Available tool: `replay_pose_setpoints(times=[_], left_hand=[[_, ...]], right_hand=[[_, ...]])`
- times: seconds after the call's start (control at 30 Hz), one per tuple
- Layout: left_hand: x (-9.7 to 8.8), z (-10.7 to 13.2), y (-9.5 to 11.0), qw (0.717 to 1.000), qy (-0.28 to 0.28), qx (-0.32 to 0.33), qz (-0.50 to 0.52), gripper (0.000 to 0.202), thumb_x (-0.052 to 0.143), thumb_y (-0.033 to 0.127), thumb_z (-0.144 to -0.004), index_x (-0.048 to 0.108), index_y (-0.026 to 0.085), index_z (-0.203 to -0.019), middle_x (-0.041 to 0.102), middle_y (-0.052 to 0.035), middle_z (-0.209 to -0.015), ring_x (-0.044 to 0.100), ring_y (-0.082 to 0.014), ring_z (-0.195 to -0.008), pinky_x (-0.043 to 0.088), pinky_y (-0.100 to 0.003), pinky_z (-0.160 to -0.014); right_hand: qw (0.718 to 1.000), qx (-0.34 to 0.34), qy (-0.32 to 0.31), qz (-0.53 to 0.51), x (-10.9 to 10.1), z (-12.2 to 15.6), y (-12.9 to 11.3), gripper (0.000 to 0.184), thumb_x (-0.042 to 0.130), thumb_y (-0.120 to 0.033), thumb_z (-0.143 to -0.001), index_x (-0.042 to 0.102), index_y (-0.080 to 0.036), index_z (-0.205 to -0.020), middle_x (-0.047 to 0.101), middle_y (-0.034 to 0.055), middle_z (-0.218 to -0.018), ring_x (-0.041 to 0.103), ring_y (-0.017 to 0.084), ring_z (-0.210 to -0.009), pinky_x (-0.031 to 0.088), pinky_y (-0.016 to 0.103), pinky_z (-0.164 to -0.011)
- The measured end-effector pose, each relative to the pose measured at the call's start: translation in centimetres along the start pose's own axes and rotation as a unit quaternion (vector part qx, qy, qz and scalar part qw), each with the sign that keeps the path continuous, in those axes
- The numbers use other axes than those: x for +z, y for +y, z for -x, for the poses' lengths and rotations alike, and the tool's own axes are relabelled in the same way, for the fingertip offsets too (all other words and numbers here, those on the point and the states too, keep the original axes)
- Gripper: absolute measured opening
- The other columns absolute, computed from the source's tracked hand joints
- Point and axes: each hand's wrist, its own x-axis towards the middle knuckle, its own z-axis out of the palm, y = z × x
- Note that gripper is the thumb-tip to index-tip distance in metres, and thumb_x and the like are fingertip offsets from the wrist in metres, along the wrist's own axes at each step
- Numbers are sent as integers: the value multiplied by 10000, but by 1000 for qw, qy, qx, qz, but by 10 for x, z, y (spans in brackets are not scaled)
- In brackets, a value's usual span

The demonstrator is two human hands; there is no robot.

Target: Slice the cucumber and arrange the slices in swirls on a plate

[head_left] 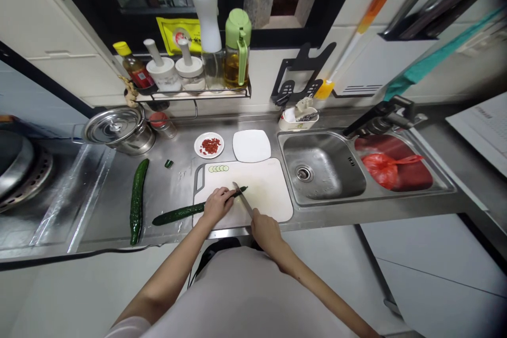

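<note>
On the white cutting board my left hand is closed over a long green cucumber, which sticks out to the left past the board's edge. My right hand grips the handle of a knife. Its blade lies at the cucumber, near the tapered right end, just right of my left fingers. Several thin cucumber slices lie in a row at the board's upper left. A second whole cucumber rests on the steel counter to the left, with a small cut-off cucumber end near it.
Behind the board stand a plate of chopped red pieces and a white square plate. A steel sink is at the right, a red plastic bag in its second basin. A lidded pot and seasoning rack are at the back left.
</note>
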Motion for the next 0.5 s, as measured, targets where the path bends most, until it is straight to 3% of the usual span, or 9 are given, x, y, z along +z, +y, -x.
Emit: replay_pose_setpoints(times=[0.5], left_hand=[[-1,0,1,1000,2,-5,12,314,493,277,-915,630,280,-1197,619,-48,-1022,551,-184,-943,479,-317,-822]], right_hand=[[1000,-13,-8,-5,3,-11,-5,266,367,-94,-909,512,-142,-1127,698,156,-912,680,266,-940,462,317,-727]])
